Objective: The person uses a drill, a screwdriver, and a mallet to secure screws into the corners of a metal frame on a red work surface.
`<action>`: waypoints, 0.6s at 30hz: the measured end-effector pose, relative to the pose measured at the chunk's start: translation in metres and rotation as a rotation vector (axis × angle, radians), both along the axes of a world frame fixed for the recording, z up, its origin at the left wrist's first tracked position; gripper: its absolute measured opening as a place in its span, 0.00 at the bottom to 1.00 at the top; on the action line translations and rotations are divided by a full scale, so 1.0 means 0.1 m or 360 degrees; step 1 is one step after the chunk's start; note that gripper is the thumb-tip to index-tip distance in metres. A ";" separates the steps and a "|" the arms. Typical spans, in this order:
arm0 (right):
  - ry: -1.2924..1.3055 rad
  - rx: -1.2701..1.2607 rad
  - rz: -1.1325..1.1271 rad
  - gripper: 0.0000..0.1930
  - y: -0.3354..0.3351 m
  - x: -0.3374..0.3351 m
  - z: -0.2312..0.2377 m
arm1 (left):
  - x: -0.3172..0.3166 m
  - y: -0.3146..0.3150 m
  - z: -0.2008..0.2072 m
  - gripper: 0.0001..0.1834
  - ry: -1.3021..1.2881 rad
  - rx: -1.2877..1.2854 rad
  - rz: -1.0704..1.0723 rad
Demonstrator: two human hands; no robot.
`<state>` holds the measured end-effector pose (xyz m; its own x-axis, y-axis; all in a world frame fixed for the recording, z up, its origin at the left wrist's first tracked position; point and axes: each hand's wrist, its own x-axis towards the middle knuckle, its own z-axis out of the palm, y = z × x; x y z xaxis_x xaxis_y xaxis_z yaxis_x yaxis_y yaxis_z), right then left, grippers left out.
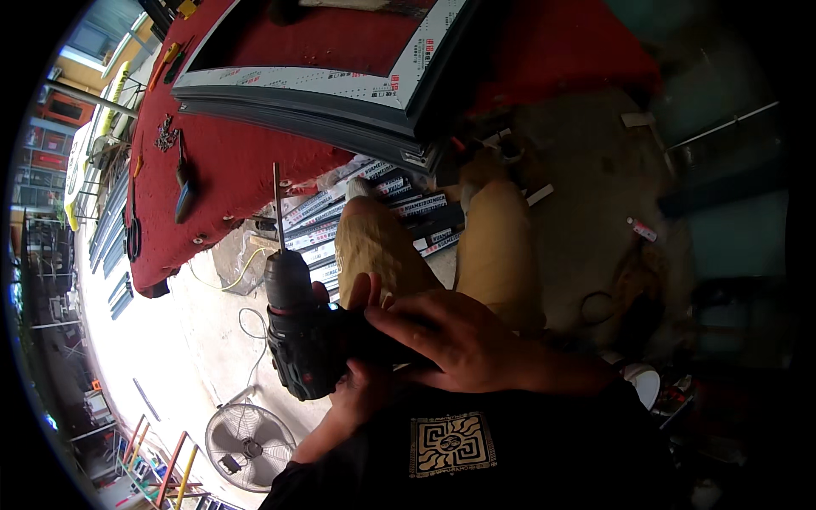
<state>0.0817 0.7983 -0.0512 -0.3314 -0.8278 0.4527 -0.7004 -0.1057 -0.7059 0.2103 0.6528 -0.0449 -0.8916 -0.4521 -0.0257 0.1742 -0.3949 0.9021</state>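
Observation:
A dark cordless drill (293, 340) is held in front of my torso, lying on its side. Its long thin bit (277, 204) points away from me, toward the red-covered table. My left hand (365, 393) is closed around the drill's handle, with fingertips showing on the far side. Over the handle and battery end lies my right hand (455, 336), its fingers stretched toward the left and close against the drill. Shadow hides exactly where they touch. Beyond the bit, a stack of dark metal window frames (297, 89) with white printed film rests on the table.
On the red-covered table (229, 191) lie a screwdriver (183, 191), a pile of small metal fasteners (166, 134) and an orange-handled tool (161, 68). Film-wrapped profiles (416, 208) lie on the floor by my legs. A floor fan (249, 446) stands at lower left.

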 end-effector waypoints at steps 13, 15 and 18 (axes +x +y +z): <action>-0.0681 -0.0312 -0.0479 0.45 0.32 -0.01 -0.31 | -0.65 -0.70 0.61 0.47 0.0284 -0.1577 -0.0797; -0.0663 -0.0399 -0.0475 0.45 0.41 -0.06 -0.41 | -0.83 -0.80 0.71 0.43 0.0263 -0.1601 -0.0582; -0.0641 -0.0586 -0.0481 0.47 0.49 -0.14 -0.58 | -1.21 -1.00 0.90 0.30 0.0159 -0.1575 -0.0224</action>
